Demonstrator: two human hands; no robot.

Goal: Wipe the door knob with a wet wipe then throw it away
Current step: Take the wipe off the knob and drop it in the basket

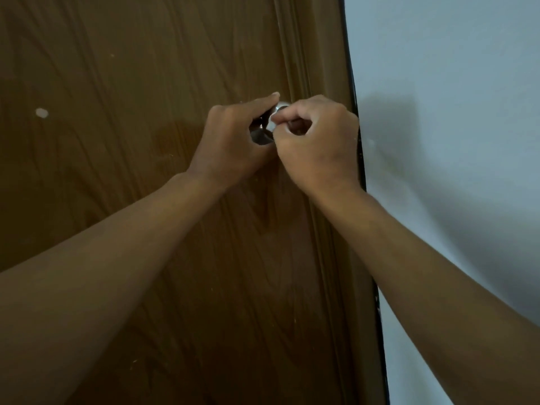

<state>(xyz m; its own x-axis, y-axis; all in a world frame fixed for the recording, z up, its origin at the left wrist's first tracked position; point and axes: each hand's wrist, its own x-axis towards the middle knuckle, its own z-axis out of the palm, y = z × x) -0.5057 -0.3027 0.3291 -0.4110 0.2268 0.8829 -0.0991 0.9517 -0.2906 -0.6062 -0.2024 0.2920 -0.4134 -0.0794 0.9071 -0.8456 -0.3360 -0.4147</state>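
Both hands meet in front of the brown wooden door [140,141], near its right edge. My left hand [230,144] grips a small dark object [261,135], which looks like a wipe packet, with the forefinger stretched over the top. My right hand [315,144] has its fingers curled and pinches a pale bit of wet wipe [273,125] at the packet's edge. A sliver of the shiny silver door knob [281,107] shows just above and behind the fingers. The hands hide the rest of the knob.
The door frame's dark edge [358,135] runs down just right of my hands. Beyond it is a pale grey wall [453,112]. A small white spot [41,112] marks the door at the left.
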